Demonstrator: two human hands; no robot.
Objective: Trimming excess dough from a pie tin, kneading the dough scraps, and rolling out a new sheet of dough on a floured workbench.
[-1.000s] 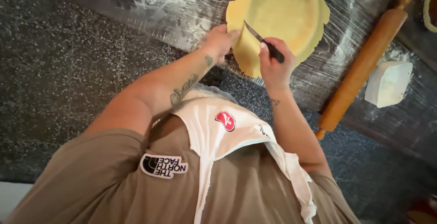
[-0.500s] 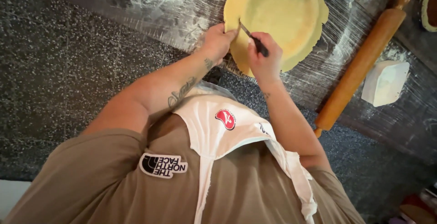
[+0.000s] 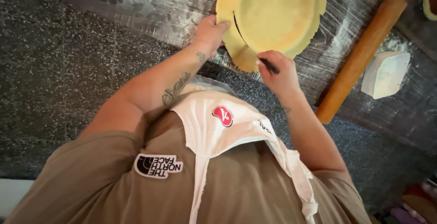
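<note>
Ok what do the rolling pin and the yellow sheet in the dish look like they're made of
Rolling pin: apparently wood, warm brown with a smooth, dull finish. Yellow sheet: looks like raw pastry dough, pale, matte and soft, its ragged edge draping over the dish rim where the left hand touches it.

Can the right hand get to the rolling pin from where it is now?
Probably yes. The rolling pin lies just beside the right hand with bare floured counter between, but that hand grips a knife.

I see a dark speckled stone desk [image 3: 68, 69] filling most of the view, its far part dusted with streaks of white flour [image 3: 150, 5]. At the lower right, blurred reddish and purple shapes [image 3: 416, 201] sit below the desk edge. Light falls evenly from above.
</note>
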